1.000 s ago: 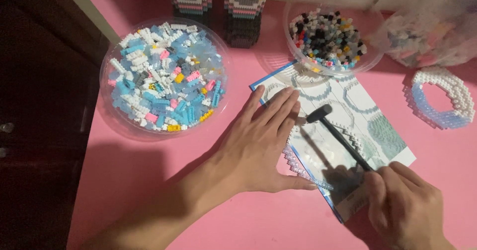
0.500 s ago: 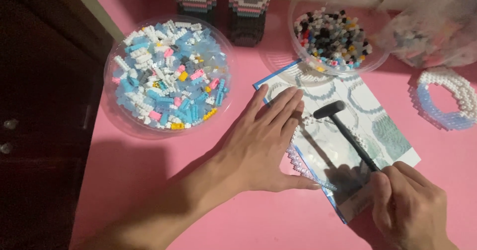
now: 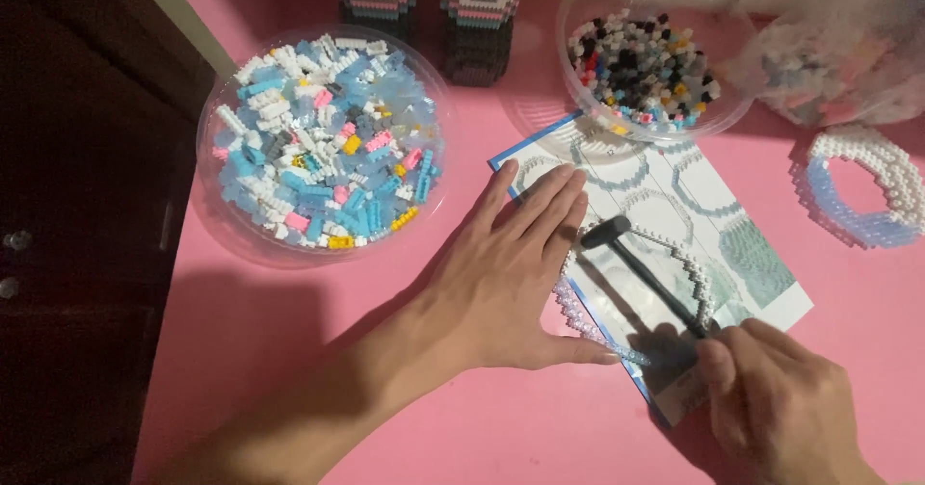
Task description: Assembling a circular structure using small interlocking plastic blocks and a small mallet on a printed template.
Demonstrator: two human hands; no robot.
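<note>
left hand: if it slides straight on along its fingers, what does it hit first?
The left hand lies flat, fingers pointing up-right. Just beyond the fingertips lies bare instruction sheet, then probably the clear bowl of dark mixed bricks. The small black hammer sits right of that line, so likely missed.

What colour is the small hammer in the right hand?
Black, head and handle alike: the hammer, in the head view.
</note>
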